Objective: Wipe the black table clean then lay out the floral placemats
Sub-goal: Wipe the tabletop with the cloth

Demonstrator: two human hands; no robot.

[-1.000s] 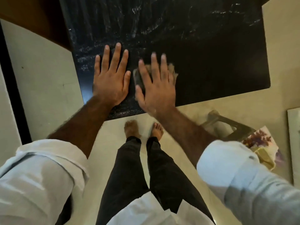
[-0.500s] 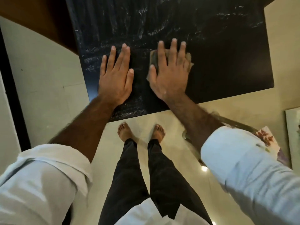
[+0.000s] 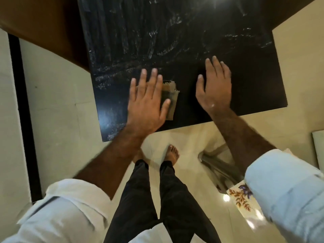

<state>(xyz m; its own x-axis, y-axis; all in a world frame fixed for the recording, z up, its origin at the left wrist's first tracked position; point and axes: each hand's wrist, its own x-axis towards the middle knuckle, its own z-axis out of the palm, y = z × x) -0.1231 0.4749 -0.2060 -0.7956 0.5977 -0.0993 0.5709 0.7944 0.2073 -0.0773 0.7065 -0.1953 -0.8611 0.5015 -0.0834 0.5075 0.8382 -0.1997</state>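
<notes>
We see the black table (image 3: 245,95) looking smooth and shiny, with pale wet streaks across the far part. The little rag (image 3: 171,97) looks like soft cloth, grey-brown and frayed at one edge. The floor (image 3: 192,137) is glossy pale tile (it shines back the lights). The floral placemat (image 3: 240,199) looks smooth. The sleeves (image 3: 287,190) are plain woven cloth.
</notes>
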